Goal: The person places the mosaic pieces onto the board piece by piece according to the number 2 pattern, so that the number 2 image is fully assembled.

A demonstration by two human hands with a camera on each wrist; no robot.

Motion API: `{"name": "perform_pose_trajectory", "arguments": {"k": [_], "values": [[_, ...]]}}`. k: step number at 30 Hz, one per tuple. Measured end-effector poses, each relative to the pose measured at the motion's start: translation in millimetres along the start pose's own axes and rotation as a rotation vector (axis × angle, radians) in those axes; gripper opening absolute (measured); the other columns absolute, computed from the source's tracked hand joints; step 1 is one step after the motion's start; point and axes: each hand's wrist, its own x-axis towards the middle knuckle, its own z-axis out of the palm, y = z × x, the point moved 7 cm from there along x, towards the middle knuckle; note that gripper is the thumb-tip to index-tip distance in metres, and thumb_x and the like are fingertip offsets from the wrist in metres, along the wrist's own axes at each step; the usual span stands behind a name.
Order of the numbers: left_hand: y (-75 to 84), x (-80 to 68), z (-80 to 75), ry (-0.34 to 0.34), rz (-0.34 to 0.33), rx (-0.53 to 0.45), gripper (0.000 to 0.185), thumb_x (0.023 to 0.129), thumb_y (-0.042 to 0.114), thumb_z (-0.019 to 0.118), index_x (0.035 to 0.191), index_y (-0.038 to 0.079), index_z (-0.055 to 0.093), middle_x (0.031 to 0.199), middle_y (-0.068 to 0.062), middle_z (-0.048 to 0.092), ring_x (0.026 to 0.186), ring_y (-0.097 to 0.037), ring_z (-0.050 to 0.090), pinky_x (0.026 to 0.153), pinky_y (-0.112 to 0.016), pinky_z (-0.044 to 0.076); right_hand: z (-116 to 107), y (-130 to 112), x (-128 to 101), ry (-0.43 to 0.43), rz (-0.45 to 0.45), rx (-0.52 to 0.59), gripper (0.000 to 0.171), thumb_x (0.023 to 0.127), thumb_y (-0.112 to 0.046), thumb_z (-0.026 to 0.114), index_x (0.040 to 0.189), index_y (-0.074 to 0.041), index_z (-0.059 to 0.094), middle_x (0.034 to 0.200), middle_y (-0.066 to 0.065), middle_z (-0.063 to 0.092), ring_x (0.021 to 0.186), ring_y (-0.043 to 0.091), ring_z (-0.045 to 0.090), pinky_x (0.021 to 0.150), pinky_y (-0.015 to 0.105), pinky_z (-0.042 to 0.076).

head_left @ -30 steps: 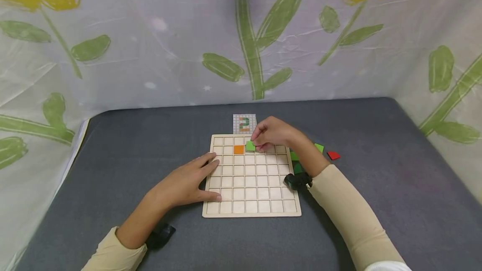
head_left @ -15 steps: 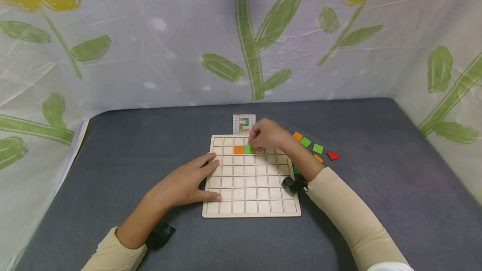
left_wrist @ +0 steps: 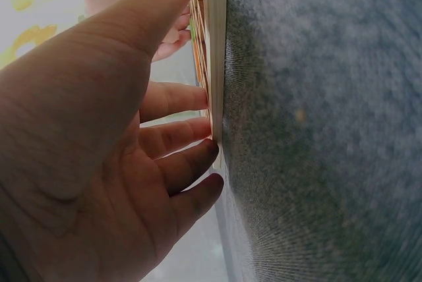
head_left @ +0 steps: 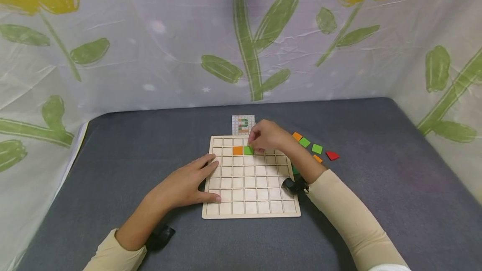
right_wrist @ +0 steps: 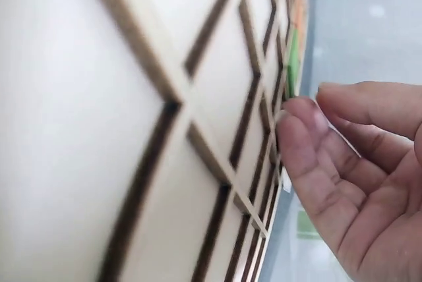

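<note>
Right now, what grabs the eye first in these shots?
The wooden grid board in the middle of the grey table, with an orange tile and a green tile side by side in its second row. The right hand hovers at the green tile while the left hand lies flat on the board's left edge. Loose tiles, among them a red piece, lie right of the board.

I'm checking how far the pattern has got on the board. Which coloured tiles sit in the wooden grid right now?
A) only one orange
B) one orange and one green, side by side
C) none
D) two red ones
B: in the head view an orange tile and a green tile lie in neighbouring cells of the wooden grid.
</note>
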Motion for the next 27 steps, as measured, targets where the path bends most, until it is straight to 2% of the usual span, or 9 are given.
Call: {"name": "perform_pose_trajectory", "arguments": {"k": [2, 6, 8, 10, 12, 15, 19, 21, 27], "values": [[-0.4, -0.3, 0.2, 0.002, -0.001, 0.002, 0.093, 0.072, 0.070, 0.053, 0.141, 0.011, 0.032, 0.146, -0.009, 0.023, 0.130, -0.023, 0.025, 0.097, -0.041, 0.033, -0.6, 1.3, -2.0, -0.017, -0.026, 0.053, 0.009, 0.086, -0.011, 0.062, 0.086, -0.003, 0.066, 0.076, 0.014, 0.063, 0.065, 0.027, 0.056, 0.062, 0.036, 0.047], [-0.3, -0.5, 0.8, -0.003, -0.003, 0.005, 0.093, 0.072, 0.070, 0.053, 0.141, 0.011, 0.031, 0.146, -0.009, 0.022, 0.130, -0.023, 0.026, 0.097, -0.042, 0.033, -4.8, 12.5, -8.4, -0.076, -0.060, 0.262, 0.019, 0.086, -0.013, 0.062, 0.099, 0.000, 0.063, 0.088, 0.017, 0.063, 0.076, 0.033, 0.057, 0.070, 0.042, 0.048], [-0.1, -0.3, 0.8, -0.006, -0.004, 0.001, 0.093, 0.072, 0.070, 0.053, 0.142, 0.011, 0.031, 0.146, -0.008, 0.022, 0.130, -0.023, 0.025, 0.096, -0.042, 0.033, -13.5, 20.9, -13.3, -0.070, -0.056, 0.336, 0.025, 0.086, -0.015, 0.063, 0.104, 0.002, 0.062, 0.093, 0.019, 0.062, 0.080, 0.036, 0.057, 0.073, 0.044, 0.047], [-0.1, -0.3, 0.7, -0.008, -0.007, -0.004, 0.093, 0.072, 0.069, 0.054, 0.142, 0.011, 0.031, 0.146, -0.008, 0.021, 0.130, -0.022, 0.025, 0.097, -0.042, 0.033, -27.0, 30.4, -19.5, -0.025, -0.032, 0.361, 0.028, 0.087, -0.017, 0.063, 0.106, 0.002, 0.061, 0.097, 0.020, 0.061, 0.083, 0.037, 0.057, 0.074, 0.046, 0.047], [0.0, -0.1, 0.5, -0.007, -0.008, -0.004, 0.093, 0.073, 0.069, 0.054, 0.142, 0.012, 0.031, 0.146, -0.008, 0.021, 0.130, -0.022, 0.024, 0.096, -0.042, 0.033, -43.2, 40.6, -27.7, 0.043, 0.000, 0.306, 0.027, 0.088, -0.018, 0.061, 0.106, 0.003, 0.061, 0.097, 0.021, 0.060, 0.080, 0.038, 0.056, 0.072, 0.045, 0.046], [0.9, 0.2, -0.2, 0.000, 0.003, 0.005, 0.093, 0.073, 0.070, 0.053, 0.141, 0.011, 0.031, 0.146, -0.008, 0.022, 0.131, -0.023, 0.024, 0.097, -0.042, 0.033, -66.8, 57.1, -41.0, 0.157, 0.069, 0.114, 0.022, 0.090, -0.016, 0.058, 0.101, 0.002, 0.063, 0.094, 0.018, 0.059, 0.072, 0.033, 0.055, 0.065, 0.042, 0.046], [1.1, 0.2, -0.8, 0.005, 0.007, 0.003, 0.093, 0.073, 0.069, 0.053, 0.142, 0.010, 0.031, 0.146, -0.008, 0.022, 0.131, -0.023, 0.024, 0.097, -0.042, 0.032, -84.5, 77.8, -52.1, 0.218, 0.178, -0.106, 0.016, 0.088, -0.016, 0.058, 0.091, -0.003, 0.066, 0.089, 0.011, 0.060, 0.066, 0.024, 0.052, 0.058, 0.035, 0.045], [0.5, -0.4, -0.7, 0.005, 0.002, -0.003, 0.093, 0.073, 0.069, 0.054, 0.142, 0.011, 0.031, 0.146, -0.008, 0.021, 0.130, -0.022, 0.024, 0.096, -0.042, 0.033, -87.0, 84.1, -53.3, 0.212, 0.201, -0.131, 0.015, 0.087, -0.017, 0.060, 0.089, -0.003, 0.066, 0.089, 0.010, 0.060, 0.067, 0.024, 0.051, 0.058, 0.034, 0.045], [0.8, -0.7, -0.1, -0.001, 0.000, 0.003, 0.093, 0.073, 0.069, 0.053, 0.142, 0.011, 0.030, 0.147, -0.008, 0.021, 0.131, -0.023, 0.023, 0.097, -0.043, 0.032, -85.0, 90.5, -51.7, 0.168, 0.223, -0.108, 0.016, 0.087, -0.017, 0.060, 0.094, -0.004, 0.063, 0.091, 0.011, 0.058, 0.071, 0.026, 0.053, 0.060, 0.035, 0.045]]}}
